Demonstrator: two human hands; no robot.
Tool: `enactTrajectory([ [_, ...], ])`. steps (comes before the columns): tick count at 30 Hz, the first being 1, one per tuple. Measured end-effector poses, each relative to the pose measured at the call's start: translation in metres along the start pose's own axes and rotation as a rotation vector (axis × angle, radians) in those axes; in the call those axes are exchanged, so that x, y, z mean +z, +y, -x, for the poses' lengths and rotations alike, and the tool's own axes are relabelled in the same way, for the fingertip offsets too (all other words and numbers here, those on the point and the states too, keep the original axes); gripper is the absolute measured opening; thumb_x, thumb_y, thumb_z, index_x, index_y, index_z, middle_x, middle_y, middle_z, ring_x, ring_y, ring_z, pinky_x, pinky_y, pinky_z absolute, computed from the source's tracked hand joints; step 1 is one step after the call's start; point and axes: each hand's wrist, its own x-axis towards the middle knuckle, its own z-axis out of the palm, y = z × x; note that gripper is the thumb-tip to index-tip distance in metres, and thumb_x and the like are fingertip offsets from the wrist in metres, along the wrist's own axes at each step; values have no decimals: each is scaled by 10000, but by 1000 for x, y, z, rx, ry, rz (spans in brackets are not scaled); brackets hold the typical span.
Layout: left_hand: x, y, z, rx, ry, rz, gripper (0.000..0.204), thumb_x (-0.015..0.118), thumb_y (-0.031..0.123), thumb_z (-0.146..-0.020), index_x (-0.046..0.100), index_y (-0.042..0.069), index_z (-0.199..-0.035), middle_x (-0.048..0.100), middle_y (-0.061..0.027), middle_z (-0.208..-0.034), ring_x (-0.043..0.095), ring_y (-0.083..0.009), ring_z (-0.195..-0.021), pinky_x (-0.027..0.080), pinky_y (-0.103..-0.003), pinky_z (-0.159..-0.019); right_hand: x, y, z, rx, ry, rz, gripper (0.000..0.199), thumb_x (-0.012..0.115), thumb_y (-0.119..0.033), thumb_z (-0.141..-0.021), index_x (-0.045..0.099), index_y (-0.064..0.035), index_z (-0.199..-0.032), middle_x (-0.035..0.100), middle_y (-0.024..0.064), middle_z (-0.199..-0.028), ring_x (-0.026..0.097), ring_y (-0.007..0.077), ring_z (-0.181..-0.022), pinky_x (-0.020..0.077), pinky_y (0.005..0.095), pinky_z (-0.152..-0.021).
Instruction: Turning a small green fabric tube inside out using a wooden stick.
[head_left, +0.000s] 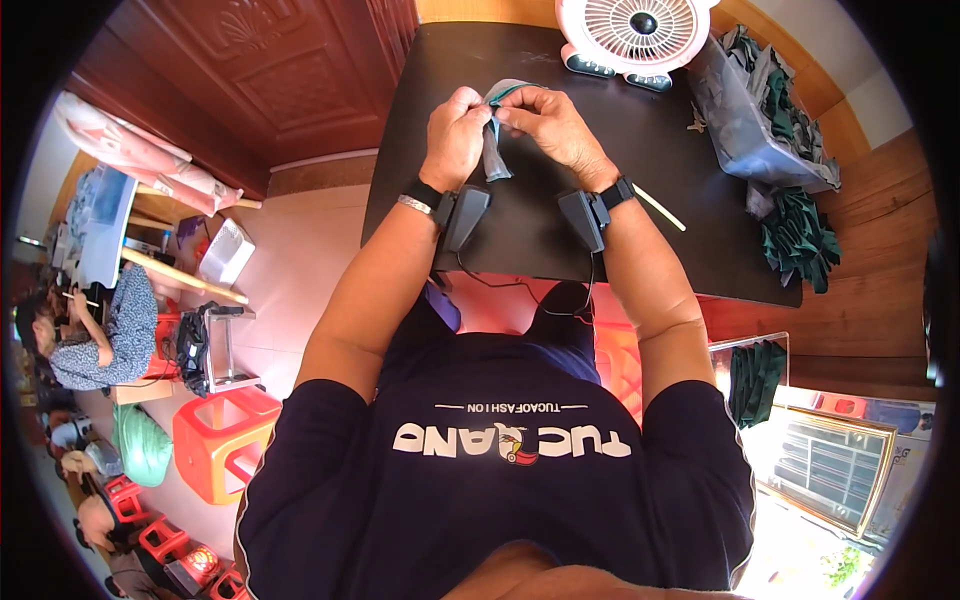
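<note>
My left hand [457,135] and my right hand [548,128] are raised together over a black table [560,230], both pinching a small grey piece of fabric [497,150] with a dark green edge. The fabric hangs down between my thumbs and fingers. Each wrist carries a black strapped device with a cable. A thin wooden stick [659,208] lies on the table just right of my right wrist.
A white desk fan [636,30] stands at the table's far edge. A clear bag [745,125] of grey and green fabric pieces sits at the right, with dark green pieces [797,240] spilling beside it. Orange plastic stools [222,440] and a seated person [95,335] are at the left.
</note>
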Motion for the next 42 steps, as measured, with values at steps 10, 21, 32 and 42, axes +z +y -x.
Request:
enactTrajectory([
  [10, -6, 14, -3, -268, -266, 378, 130, 562, 204, -869, 519, 83, -849, 547, -10, -824, 551, -111, -706, 447, -246, -573, -2, -3, 4, -29, -59, 16, 170, 605, -165, -851, 639, -3, -889, 595, 3, -756, 529, 78, -696, 445, 228, -655],
  [21, -12, 26, 2, -190, -276, -25, 132, 543, 157, -830, 501, 35, -802, 546, -37, -760, 547, -131, -633, 465, -266, -554, 2, -5, 9, -66, 8, 180, 177, 621, -166, -826, 631, 3, -878, 608, 31, -754, 539, 105, -709, 444, 262, -663],
  [32, -6, 31, 5, 352, 9, -317, 191, 492, 53, -723, 576, -19, -880, 545, -157, -908, 562, -332, -834, 449, -401, -737, 10, 0, 5, 11, 20, 31, 200, 599, -178, -831, 617, 13, -889, 605, 39, -762, 558, 107, -691, 453, 258, -639],
  [42, -2, -11, 0, -208, 46, 562, 251, 493, 52, -709, 601, -70, -900, 606, -138, -1001, 553, -219, -914, 406, -311, -862, 29, -6, 7, -319, 373, 773, 97, 598, -147, -744, 609, -58, -785, 623, 124, -772, 604, 344, -720, 485, 412, -640],
])
